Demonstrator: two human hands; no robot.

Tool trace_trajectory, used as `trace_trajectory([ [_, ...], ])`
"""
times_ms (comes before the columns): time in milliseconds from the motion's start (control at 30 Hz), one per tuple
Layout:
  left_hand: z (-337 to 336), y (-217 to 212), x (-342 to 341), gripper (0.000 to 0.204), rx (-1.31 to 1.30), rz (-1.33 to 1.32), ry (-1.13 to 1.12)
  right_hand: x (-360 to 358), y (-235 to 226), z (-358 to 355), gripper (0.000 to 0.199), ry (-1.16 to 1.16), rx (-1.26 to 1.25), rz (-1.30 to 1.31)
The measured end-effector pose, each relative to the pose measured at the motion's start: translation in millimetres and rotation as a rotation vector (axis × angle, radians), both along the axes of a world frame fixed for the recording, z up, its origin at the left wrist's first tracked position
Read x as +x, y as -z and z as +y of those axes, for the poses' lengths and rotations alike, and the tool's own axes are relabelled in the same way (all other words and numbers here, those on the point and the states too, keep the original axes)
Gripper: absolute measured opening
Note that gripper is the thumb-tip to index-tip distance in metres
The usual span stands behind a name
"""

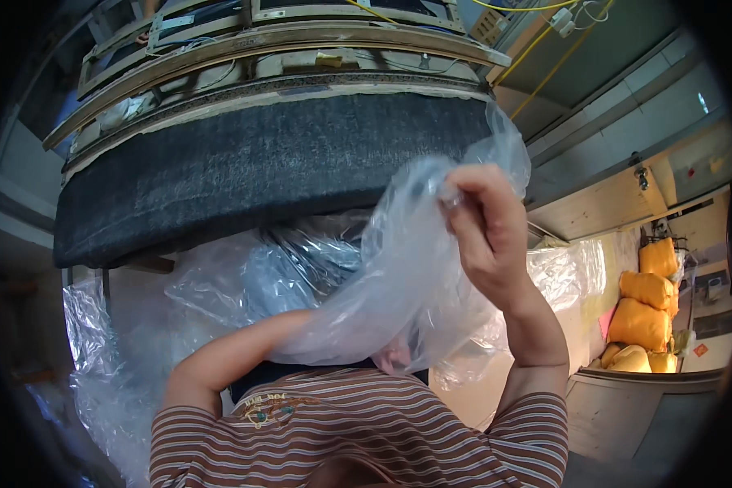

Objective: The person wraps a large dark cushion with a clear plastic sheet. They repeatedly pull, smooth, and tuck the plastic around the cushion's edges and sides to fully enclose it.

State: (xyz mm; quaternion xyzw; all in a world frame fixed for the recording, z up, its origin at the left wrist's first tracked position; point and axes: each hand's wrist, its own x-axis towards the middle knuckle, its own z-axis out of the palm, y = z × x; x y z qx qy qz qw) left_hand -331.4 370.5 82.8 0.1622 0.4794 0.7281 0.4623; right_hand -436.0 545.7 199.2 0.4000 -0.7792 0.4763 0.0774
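Observation:
A large, thin, clear plastic bag or sheet point(407, 260) hangs in loose folds in front of my body. My right hand point(490, 228) is raised over the right end of the dark padded bench, its fingers pinched closed on the upper edge of the plastic. My left forearm point(236, 350) reaches across my waist and passes under or into the film. Only a blurred pinkish patch of my left hand point(394, 355) shows through the plastic, so its fingers cannot be made out. More crumpled clear plastic point(260, 281) lies below the bench's near edge.
The long dark cloth-covered bench point(260, 163) spans the space ahead, with wooden rails point(301, 37) behind it. Shiny plastic film point(89, 325) hangs at the left. Yellow-orange bundles point(642, 321) are stacked at the right, near a wooden panel point(602, 199). Yellow cables point(549, 61) hang upper right.

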Motion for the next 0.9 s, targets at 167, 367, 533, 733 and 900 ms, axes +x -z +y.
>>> trace_trajectory([
  [167,-103.1,12.1,-19.8,0.019,-0.358,0.377,-0.886,-53.7,7.2,-25.4,0.004,0.118,-0.153,-0.242],
  [367,-177.8,-2.3,-121.0,0.022,-0.695,0.808,-1.365,-183.3,99.0,-78.6,0.013,0.205,-0.295,-0.329],
  [533,-201.6,29.1,-162.8,0.024,-0.974,0.923,-1.473,-216.6,155.5,-124.6,0.016,0.473,-0.365,-0.231],
  [733,-214.0,24.3,-196.6,0.029,-1.087,0.902,-1.461,-244.9,153.5,-143.1,0.016,0.545,-0.275,-0.048],
  [900,-212.2,20.9,-213.7,0.034,-1.225,0.874,-1.486,-256.5,151.3,-148.0,0.024,0.718,-0.154,0.021],
])
